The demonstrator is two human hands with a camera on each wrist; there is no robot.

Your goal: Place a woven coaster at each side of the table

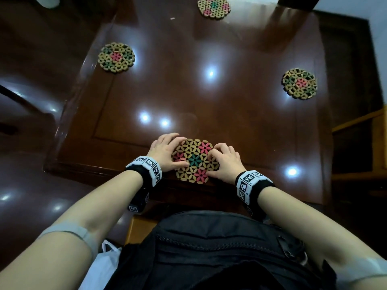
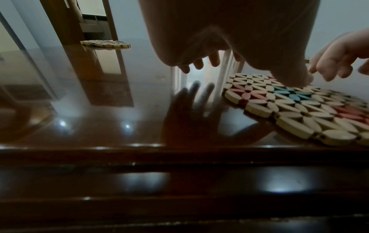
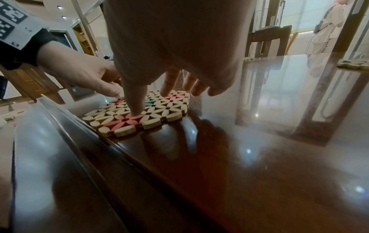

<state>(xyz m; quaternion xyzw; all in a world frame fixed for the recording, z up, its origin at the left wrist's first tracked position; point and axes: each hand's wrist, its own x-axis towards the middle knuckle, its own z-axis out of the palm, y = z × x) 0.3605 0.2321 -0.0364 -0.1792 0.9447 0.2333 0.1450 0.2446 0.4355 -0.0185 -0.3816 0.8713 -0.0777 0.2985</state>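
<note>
A round woven coaster [image 1: 195, 161] with pink and green flower patterns lies flat at the near edge of the glossy dark table [image 1: 209, 101]. My left hand [image 1: 178, 151] has its thumb on top of the coaster [image 2: 299, 110], while the other fingers [image 2: 199, 64] hover over the table just past the coaster's left rim. My right hand [image 1: 213, 162] presses its thumb and forefinger on the coaster [image 3: 159, 113], its other fingers off the rim. Three more coasters lie at the left side [image 1: 116, 57], the far side [image 1: 213, 7] and the right side [image 1: 299, 83].
The table's raised front rim [image 3: 83, 141] runs right beside the near coaster. A black bag [image 1: 219, 248] hangs at my waist, with a white plastic bag [image 1: 109, 254] below it to the left. A chair back [image 3: 267, 41] stands at the far side, and a person in white [image 3: 323, 31] stands beyond it.
</note>
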